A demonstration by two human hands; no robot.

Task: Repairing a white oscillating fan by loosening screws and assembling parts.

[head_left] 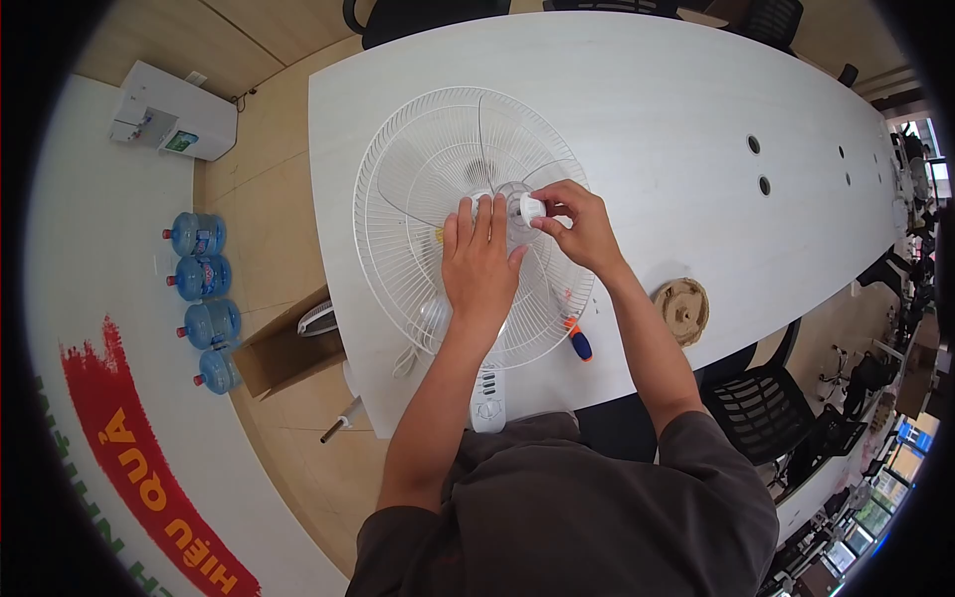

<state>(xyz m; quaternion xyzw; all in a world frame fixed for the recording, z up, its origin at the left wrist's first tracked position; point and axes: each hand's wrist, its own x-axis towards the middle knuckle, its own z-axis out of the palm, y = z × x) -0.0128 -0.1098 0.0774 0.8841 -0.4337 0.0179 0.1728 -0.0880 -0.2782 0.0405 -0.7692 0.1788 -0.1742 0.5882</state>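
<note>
A white fan lies face up on the long white table (676, 109), its round wire guard (398, 169) under clear blades (497, 134). My left hand (481, 261) presses flat on the blade hub, fingers pointing away from me. My right hand (577, 227) pinches a small white cap (532, 208) at the hub's centre between thumb and fingertips. The fan's white control base (487, 398) with its dial hangs at the table's near edge.
A screwdriver with an orange and blue handle (578, 342) lies by the guard's near right rim. A round brown disc (682, 309) sits at the table's edge. Black office chairs (766, 408) stand to the right. On the floor at left: an open cardboard box (284, 353), several blue water jugs (204, 298).
</note>
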